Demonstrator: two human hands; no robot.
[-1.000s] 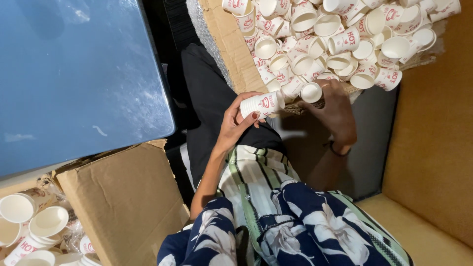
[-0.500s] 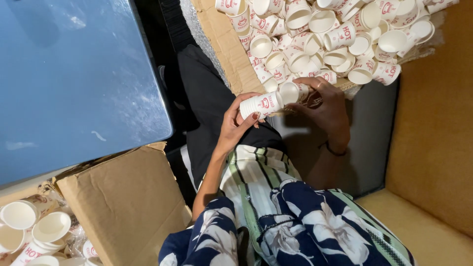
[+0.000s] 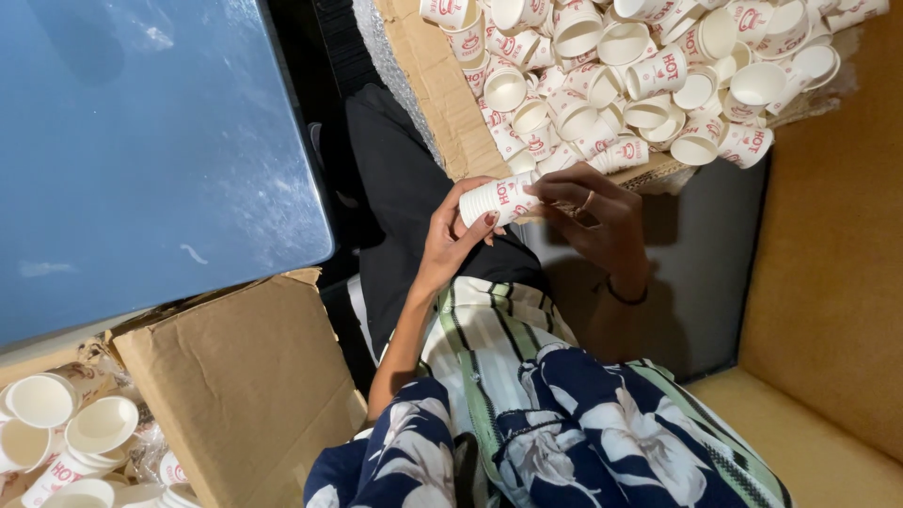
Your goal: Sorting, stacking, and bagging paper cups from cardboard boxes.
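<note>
Nearest the camera, at six o'clock, lies the person's lap in dark floral cloth (image 3: 583,442). At eight o'clock a cardboard box (image 3: 235,376) stands open, white paper cups (image 3: 99,425) nested beside it. Higher, near centre, both hands meet on a short stack of paper cups (image 3: 499,199) lying sideways. The left hand (image 3: 451,240) curls round its ribbed end, fingers closed on it; the right hand (image 3: 597,216) pinches the other end — probably seating a cup, though its fingers hide the rim. Beyond, at one o'clock, a heap of loose cups (image 3: 640,75) fills a cardboard tray (image 3: 437,80). A blue tabletop (image 3: 141,141) spreads at ten o'clock.
</note>
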